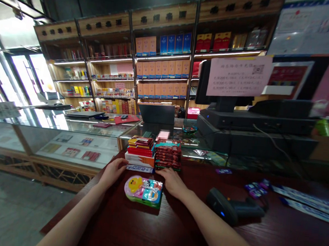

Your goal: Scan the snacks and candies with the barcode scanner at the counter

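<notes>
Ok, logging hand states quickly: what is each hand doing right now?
Left hand: open, touching the box stack.
Right hand: open, resting at the packet stack.

Pink paper notice (238, 75) on monitor, printed lines and QR code, too blurred to read

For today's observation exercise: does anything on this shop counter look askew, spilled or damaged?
Nothing stands out. Both packet stacks sit squared between the left hand and right hand, the toy pack lies flat, and the scanner rests on its side.
</notes>
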A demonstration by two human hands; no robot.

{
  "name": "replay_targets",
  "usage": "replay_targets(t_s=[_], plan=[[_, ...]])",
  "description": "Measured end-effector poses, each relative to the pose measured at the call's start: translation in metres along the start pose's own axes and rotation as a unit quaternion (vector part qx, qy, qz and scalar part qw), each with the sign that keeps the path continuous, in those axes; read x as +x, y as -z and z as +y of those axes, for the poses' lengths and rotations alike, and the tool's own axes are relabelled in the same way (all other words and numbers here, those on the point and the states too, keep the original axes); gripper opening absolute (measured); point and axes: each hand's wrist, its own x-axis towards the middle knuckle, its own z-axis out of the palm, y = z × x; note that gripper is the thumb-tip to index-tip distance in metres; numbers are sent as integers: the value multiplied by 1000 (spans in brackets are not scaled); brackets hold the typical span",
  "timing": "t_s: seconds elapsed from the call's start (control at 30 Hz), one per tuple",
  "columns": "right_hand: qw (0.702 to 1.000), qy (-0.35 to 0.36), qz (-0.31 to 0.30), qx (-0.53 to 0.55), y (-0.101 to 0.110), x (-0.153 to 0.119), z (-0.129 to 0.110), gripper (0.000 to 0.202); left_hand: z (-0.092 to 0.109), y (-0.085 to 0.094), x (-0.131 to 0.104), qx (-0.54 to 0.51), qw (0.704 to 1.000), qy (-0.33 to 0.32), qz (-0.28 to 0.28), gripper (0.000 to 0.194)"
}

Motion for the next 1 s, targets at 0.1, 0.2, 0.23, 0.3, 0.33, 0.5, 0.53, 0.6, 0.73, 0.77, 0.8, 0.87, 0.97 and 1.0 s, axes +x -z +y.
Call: replay_targets(t_s=[0.1,0.2,0.23,0.3,0.33,0.5,0.53,0.6,0.73,0.77,0.8,0.87,0.97,1.0], plan=[[1000,12,9,-2,8,-6,-3,58,13,3,3,-3,1000,-9,9,28],[999,18,23,-17,21,-12,-7,54,36,5,4,-6,999,-39,21,30],[999,12,27,-21,27,-14,-8,54,46,5,5,-6,998,-54,29,30],[999,12,37,-24,37,-19,-9,51,66,3,5,-6,995,-88,36,31],[999,17,39,-26,42,-22,-9,50,76,2,6,-6,994,-100,43,32],[997,2,54,-61,66,-39,0,49,123,-10,11,-12,983,-183,22,32],[996,-4,57,-68,70,-43,3,49,132,-14,12,-16,981,-193,15,32],[995,-15,66,-76,79,-51,11,48,150,-21,15,-20,977,-211,2,31],[992,-30,99,-75,96,-70,30,48,182,-36,22,-23,967,-253,-19,28],[991,-35,106,-73,101,-74,36,48,190,-40,24,-26,964,-262,-24,27],[990,-39,113,-70,105,-79,41,48,197,-45,25,-30,962,-271,-31,26],[989,-48,127,-64,113,-89,54,48,213,-55,29,-39,956,-287,-48,24],[985,-66,152,-54,125,-107,74,47,236,-71,33,-43,950,-303,-68,21],[983,-75,157,-51,128,-113,81,46,244,-76,34,-42,947,-309,-70,20]])
